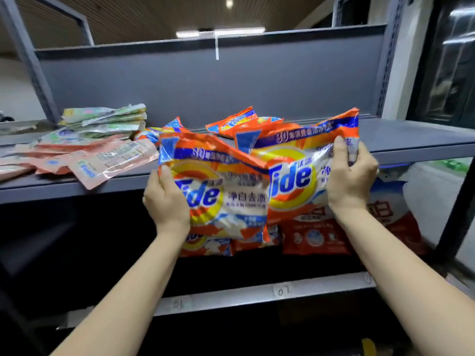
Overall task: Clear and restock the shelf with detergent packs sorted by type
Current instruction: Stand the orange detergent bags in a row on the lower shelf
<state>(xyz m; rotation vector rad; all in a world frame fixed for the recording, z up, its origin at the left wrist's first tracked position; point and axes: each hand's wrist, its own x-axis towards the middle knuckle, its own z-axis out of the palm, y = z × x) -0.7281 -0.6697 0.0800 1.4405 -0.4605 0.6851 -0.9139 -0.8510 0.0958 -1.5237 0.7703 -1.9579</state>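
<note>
Head view: 2 orange "Tide" packs (218, 191), (298, 163), shelf tags (280, 291) "01", "07".

A shop stockroom or storage area is showing here: grey metal racking (282, 80) is carrying branded detergent packs (290, 173), handwritten number labels (280, 291) are sitting on the shelf edge below them, and strip lights (221, 32) are glowing overhead.

A single head-worn view looks forward and slightly down, close to a grey shelf (411, 140) that spans the frame left to right. Both forearms reach in from the near edge. The wide lens bends the uprights; ceiling lights show far at the top.
</note>
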